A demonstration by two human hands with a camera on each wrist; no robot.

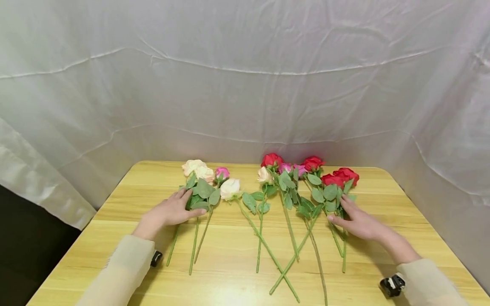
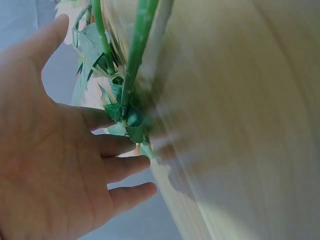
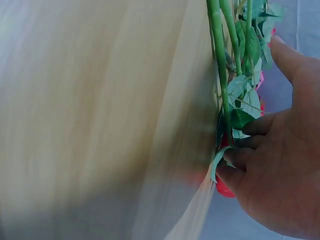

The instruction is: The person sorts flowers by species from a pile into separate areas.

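My left hand (image 1: 172,210) has its fingers extended over the left edge of a group of flowers: cream roses (image 1: 197,169) and a small magenta rose (image 1: 222,171), green stems toward me. In the left wrist view its spread fingertips meet green leaves (image 2: 117,100) beside the stems. On the other side, my right hand (image 1: 360,222) lies against the leaves of the red roses (image 1: 340,177), thumb held apart. The right wrist view shows those fingers slightly bent at a leaf (image 3: 241,119) near the stems (image 3: 220,65). Neither hand grips a stem.
Between the hands lie a white rose (image 1: 230,189), a peach rose (image 1: 264,175), more red roses (image 1: 272,160) and magenta ones (image 1: 285,167), some stems crossing. All are on a wooden table (image 1: 222,272). Grey cloth (image 1: 245,97) hangs behind it and at the sides.
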